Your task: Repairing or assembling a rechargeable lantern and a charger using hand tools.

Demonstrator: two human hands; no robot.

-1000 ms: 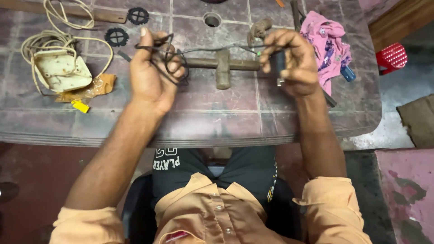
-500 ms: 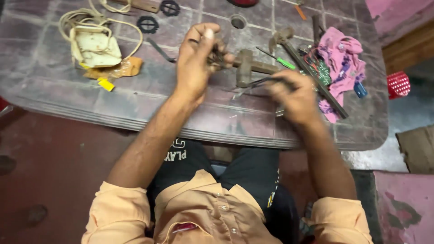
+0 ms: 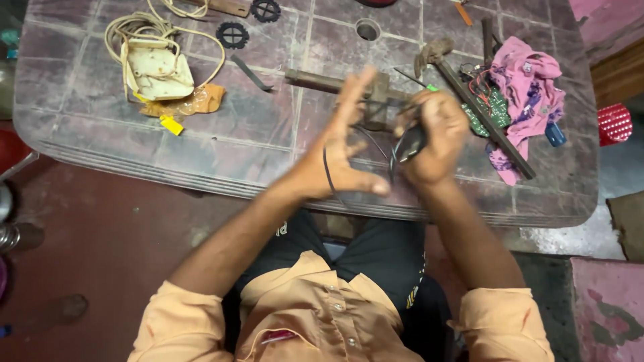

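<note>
Two hands blurred, right hand (image 3: pixel 433 137) hiding dark tool (image 3: pixel 408 144)

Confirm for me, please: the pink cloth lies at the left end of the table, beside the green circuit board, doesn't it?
Not quite. The head view shows the pink cloth at the right end of the table, not the left. It does lie beside the green circuit board. The left end holds the cream cable coil instead.

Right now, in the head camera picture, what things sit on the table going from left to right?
Cream cable coil with plug block → yellow tag → black gear wheel → left hand → right hand → green circuit board → pink cloth
</note>
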